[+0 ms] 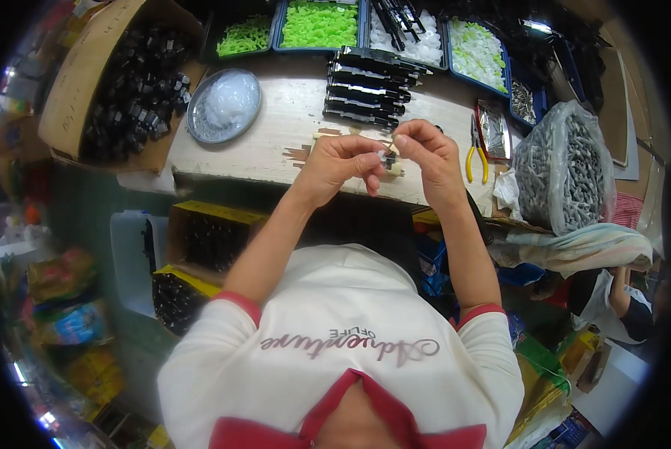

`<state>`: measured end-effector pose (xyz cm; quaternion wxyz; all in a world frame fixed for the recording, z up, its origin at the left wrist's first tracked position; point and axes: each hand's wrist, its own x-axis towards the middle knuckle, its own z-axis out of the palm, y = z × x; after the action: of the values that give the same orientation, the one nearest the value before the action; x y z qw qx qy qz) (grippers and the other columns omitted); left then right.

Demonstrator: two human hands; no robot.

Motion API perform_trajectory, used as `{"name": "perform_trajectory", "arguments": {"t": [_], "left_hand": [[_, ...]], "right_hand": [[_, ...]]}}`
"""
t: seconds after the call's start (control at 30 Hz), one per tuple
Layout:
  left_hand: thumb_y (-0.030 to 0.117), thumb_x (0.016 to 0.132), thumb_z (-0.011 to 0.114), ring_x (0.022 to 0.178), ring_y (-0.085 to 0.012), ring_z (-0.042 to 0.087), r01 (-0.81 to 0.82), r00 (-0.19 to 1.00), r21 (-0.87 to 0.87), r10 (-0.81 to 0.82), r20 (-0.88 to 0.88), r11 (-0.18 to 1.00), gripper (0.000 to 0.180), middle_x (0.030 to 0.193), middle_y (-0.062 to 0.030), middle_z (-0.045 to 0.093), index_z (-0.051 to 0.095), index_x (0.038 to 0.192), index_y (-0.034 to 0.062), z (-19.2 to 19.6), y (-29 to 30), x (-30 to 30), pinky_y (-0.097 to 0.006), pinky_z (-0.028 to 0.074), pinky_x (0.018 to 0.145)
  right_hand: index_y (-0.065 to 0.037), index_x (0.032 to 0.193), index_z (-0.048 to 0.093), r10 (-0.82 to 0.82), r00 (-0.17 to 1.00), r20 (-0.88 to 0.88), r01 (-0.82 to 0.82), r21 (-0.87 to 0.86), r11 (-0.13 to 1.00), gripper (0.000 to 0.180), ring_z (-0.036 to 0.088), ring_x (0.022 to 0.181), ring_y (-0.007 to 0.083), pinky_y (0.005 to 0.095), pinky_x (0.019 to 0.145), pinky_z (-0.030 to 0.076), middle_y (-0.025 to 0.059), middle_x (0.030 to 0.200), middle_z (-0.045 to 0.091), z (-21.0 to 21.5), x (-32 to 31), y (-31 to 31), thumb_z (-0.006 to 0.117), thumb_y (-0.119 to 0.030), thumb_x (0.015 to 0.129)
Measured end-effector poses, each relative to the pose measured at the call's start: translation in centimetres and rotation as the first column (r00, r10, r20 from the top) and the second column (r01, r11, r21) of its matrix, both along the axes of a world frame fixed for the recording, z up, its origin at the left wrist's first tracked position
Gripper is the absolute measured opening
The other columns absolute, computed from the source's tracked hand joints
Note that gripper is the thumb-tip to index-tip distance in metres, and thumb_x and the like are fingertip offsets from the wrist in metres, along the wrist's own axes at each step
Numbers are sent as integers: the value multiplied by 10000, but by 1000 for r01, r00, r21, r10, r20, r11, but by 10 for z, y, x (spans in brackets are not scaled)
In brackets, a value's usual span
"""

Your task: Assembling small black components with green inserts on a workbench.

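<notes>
My left hand (pixel 340 169) is closed in a pinch on a small white piece (pixel 385 156) above the front of the bench. Close against it, my right hand (pixel 434 159) pinches a thin pale stick (pixel 392 147), its lower end at the white piece. Under my fingertips is a small fixture with cream ends and a dark middle (pixel 392 166), partly hidden by the left fingers. Just beyond the hands lies a row of several long black plastic assemblies (pixel 365 88). A round grey dish (pixel 194 120) with a whitish translucent gel stands to the left.
Bins of green parts (pixel 316 26), white parts (pixel 427 41) and mixed pieces (pixel 479 56) line the back. A cardboard box (pixel 69 93) of black parts stands left. Yellow-handled pliers (pixel 477 161) and a bag of grey parts (pixel 563 168) lie right. A person's arm (pixel 620 293) shows far right.
</notes>
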<state>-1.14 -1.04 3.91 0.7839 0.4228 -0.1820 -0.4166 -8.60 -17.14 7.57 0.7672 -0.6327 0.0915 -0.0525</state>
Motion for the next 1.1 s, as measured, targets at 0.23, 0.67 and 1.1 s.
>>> {"name": "perform_trajectory", "arguments": {"t": [0.23,0.67,1.1], "left_hand": [[52,845,581,588,-172,612,-25,999,19,24,32,1000,160,750,-120,620,617,970,-41,-3,0,0,-298,535,529],[65,862,559,573,-170,610,-103,981,-79,88,-175,992,158,756,-114,619,610,991,-12,-18,5,2,-319,535,499],[72,843,593,626,-121,577,-290,955,129,279,96,948,160,769,-71,606,625,976,-11,-14,16,4,-235,485,555]], "right_hand": [[-38,884,600,2,1000,13,-2,7,1000,121,481,749,47,196,715,372,-28,799,560,0,4,4,613,-144,827],[-3,875,623,-66,960,273,213,-553,806,90,515,715,109,226,665,380,34,796,581,-16,4,18,596,-67,818],[-59,832,599,159,900,406,333,-876,349,123,537,750,190,312,668,327,43,804,584,-21,6,19,646,-19,726]]}}
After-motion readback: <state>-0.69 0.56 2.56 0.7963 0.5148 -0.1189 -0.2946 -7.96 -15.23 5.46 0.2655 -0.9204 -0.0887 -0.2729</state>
